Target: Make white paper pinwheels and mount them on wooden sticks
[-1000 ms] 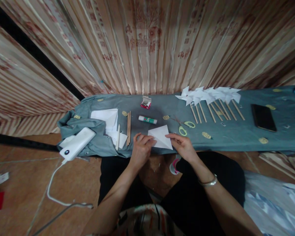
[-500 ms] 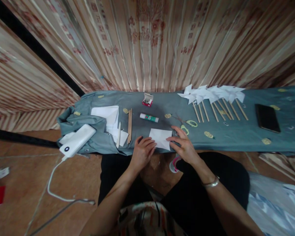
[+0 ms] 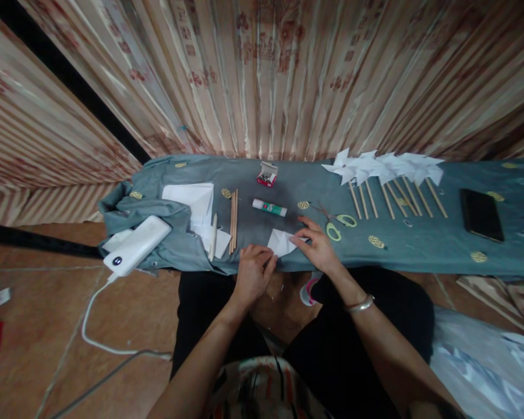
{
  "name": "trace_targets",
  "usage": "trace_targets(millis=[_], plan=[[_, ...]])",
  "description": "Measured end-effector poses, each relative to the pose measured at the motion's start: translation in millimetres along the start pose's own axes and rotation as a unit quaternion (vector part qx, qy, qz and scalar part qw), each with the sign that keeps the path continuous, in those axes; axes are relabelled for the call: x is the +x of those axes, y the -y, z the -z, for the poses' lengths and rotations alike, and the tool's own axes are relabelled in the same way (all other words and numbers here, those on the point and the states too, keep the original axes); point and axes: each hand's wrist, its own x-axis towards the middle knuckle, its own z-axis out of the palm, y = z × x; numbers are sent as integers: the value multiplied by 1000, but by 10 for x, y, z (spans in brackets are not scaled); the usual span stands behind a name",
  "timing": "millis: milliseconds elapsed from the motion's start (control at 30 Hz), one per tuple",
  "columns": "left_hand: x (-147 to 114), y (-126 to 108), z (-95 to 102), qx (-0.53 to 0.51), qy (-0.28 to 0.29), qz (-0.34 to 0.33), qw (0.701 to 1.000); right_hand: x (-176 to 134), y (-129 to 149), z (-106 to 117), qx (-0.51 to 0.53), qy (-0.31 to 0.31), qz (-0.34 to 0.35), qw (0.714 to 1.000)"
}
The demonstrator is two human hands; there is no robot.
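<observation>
A small white sheet of paper (image 3: 281, 242) lies at the front edge of the cloth-covered table, its right part folded over toward the middle. My left hand (image 3: 254, 269) holds the lower left corner of the paper with its fingertips. At the paper's right side, my right hand (image 3: 318, 247) grips the folded part between thumb and fingers. Just behind the paper lies a glue stick (image 3: 269, 208). Scissors with green handles (image 3: 333, 231) rest open beyond my right hand. Left of the paper are several wooden sticks (image 3: 233, 222) and a white pen-like stick (image 3: 213, 237).
Several white paper pinwheels (image 3: 386, 169) on sticks lie in a row at the back right. A dark phone (image 3: 481, 214) is farther right. A small red box (image 3: 266, 174) stands open behind the glue stick. Paper sheets (image 3: 196, 201) and a white power bank (image 3: 138, 245) with a cable are at the left.
The paper's right side has been folded over, and my right hand has moved left with it. My left hand stays near the lower left corner. The view has shifted slightly.
</observation>
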Motion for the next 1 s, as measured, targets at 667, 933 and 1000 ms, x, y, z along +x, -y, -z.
trace_targets(millis=[667,933,1000], plan=[[-130,-111,-234,164,99,-134,972,29,-2,-2,-38,7,4,999],[-99,-81,-230,162,116,-136,970,29,3,-20,-53,-10,-14,998],[-96,-69,-231,161,117,-135,971,29,6,-29,-57,-23,-20,998]])
